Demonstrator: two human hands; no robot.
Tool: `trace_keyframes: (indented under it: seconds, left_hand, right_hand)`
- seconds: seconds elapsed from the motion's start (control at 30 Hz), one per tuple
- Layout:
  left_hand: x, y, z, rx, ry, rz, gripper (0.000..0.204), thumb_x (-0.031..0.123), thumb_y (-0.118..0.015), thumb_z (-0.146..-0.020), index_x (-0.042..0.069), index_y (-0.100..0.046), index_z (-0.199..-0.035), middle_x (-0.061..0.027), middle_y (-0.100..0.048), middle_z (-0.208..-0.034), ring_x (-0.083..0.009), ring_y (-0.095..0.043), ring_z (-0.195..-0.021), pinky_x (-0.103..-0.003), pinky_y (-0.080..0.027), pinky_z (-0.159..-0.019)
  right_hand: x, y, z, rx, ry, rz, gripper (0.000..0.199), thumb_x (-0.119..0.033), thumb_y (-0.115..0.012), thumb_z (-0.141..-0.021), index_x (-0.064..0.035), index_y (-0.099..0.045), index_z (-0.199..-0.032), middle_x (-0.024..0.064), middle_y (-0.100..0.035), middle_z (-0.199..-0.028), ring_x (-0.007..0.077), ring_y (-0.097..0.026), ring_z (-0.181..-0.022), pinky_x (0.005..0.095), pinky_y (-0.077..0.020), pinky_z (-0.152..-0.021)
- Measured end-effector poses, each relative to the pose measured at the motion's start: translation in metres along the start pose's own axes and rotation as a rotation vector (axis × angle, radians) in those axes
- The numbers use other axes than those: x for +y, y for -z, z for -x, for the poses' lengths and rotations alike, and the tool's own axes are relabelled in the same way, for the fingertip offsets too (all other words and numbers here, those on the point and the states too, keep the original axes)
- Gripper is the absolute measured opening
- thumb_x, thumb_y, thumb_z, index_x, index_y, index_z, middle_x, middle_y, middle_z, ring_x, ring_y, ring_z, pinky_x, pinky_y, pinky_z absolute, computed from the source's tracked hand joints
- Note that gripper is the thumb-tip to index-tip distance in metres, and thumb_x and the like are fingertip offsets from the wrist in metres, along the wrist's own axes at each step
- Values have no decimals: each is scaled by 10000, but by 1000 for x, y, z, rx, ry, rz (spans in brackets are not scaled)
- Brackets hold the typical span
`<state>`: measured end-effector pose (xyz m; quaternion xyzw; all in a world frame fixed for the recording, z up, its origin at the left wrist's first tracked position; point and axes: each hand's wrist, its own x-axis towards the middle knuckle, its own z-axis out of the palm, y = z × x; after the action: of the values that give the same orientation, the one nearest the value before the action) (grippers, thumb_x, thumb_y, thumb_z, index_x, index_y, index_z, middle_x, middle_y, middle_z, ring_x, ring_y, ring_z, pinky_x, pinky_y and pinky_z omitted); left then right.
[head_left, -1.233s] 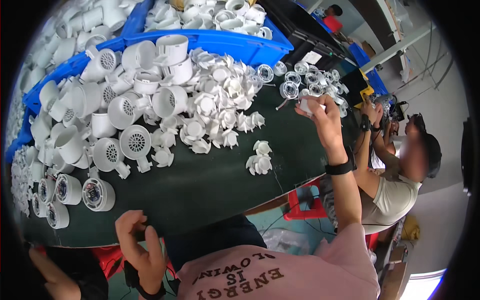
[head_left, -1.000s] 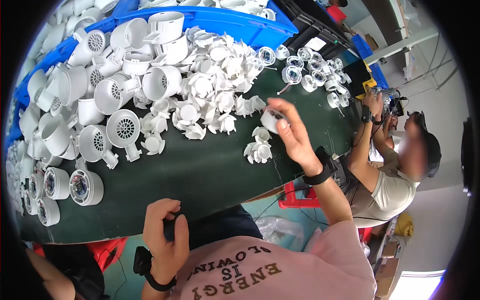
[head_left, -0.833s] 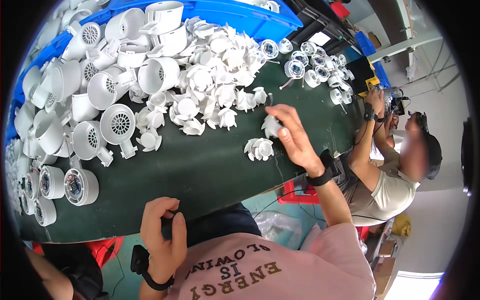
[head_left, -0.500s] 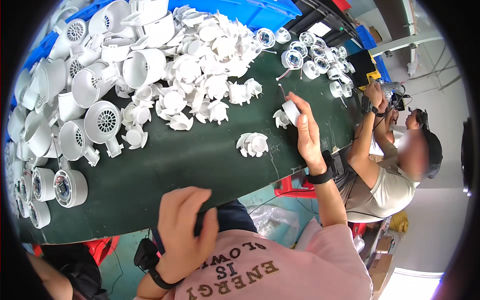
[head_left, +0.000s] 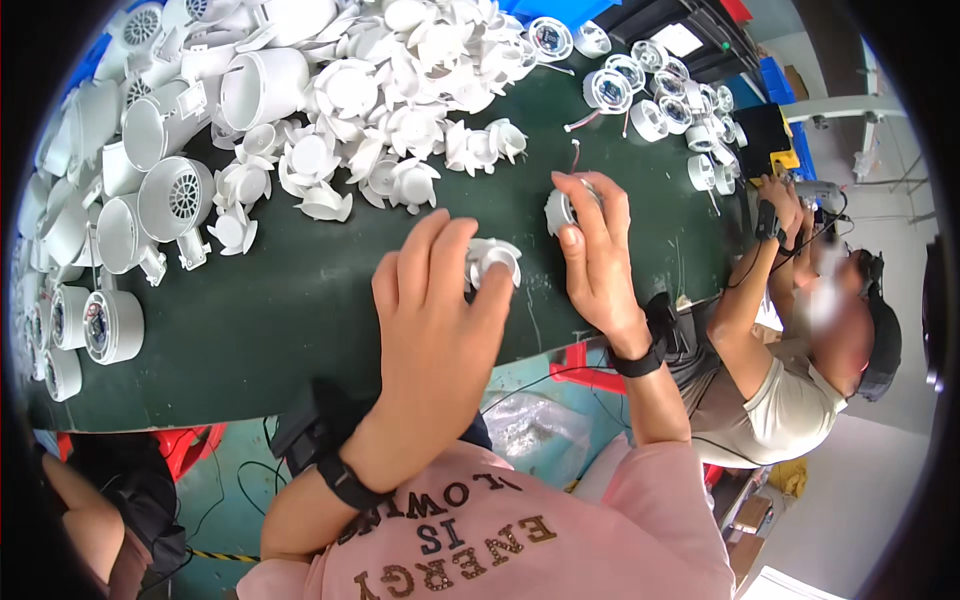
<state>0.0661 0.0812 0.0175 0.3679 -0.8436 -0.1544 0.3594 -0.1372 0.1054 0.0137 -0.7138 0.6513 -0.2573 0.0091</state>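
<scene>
My right hand (head_left: pixel 600 245) is closed around a white round motor housing (head_left: pixel 572 210), its thin wire sticking up beyond my fingertips. A scalloped white edge at its left side looks like a fan wheel, mostly hidden by the housing and fingers. Just left of it, my left hand (head_left: pixel 440 300) has its thumb and fingers about a second white fan wheel (head_left: pixel 497 260) on the dark green table (head_left: pixel 300 340). The thumb lies across this wheel; the fingertips behind it are partly hidden.
Loose white fan wheels (head_left: pixel 400 90) heap up at the far left, beside white tubular housings (head_left: pixel 165 125). Clear-rimmed round motor units (head_left: pixel 675 110) cluster at the far right. Several round units (head_left: pixel 115 325) stand near the left edge. A co-worker (head_left: pixel 790 370) sits to my right.
My left hand has come up from near my body to the fan wheel. My right hand has turned, with the motor housing lowered over the nearby fan wheel. The view has shifted slightly.
</scene>
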Motion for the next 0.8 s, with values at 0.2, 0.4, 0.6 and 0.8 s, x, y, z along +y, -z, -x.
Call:
trace_keyframes:
  seconds: [0.2,0.4,0.6,0.8]
  left_hand:
    - [-11,8,-1,33,-66,88,236,62,-692,-711,44,-596,-926,-149,-514,-1160,-354,-487,-1121,-462,-357,-899]
    - [-49,29,-3,78,-76,43,245,39,-712,-672,53,-617,-898,-124,-525,-1154,-350,-493,-1101,-457,-365,-895]
    - [-27,56,2,161,29,197,287,50,-718,-745,11,-576,-991,-163,-580,-1028,-287,-567,-934,-368,-450,-732]
    - [-10,76,2,-51,930,1853,592,467,-170,-1017,42,-577,-1077,-50,-626,-833,-157,-586,-642,-271,-463,-557]
  right_hand:
    - [25,4,4,-41,-42,-273,444,-337,-370,-1018,-27,-482,-1317,157,-476,-1239,274,-478,-1125,351,-357,-987]
    - [4,8,3,164,-349,-1047,432,-246,-424,-1017,12,-421,-1364,60,-548,-1190,137,-517,-1080,292,-384,-963]
    - [-55,19,-4,111,-317,-1460,427,-288,-672,-873,-89,-429,-1162,117,-501,-1205,326,-533,-1152,474,-463,-962]
    - [-132,2,-28,-215,-56,-1429,359,-234,-686,-862,-94,-390,-1009,170,-483,-1236,262,-526,-1118,356,-474,-878]
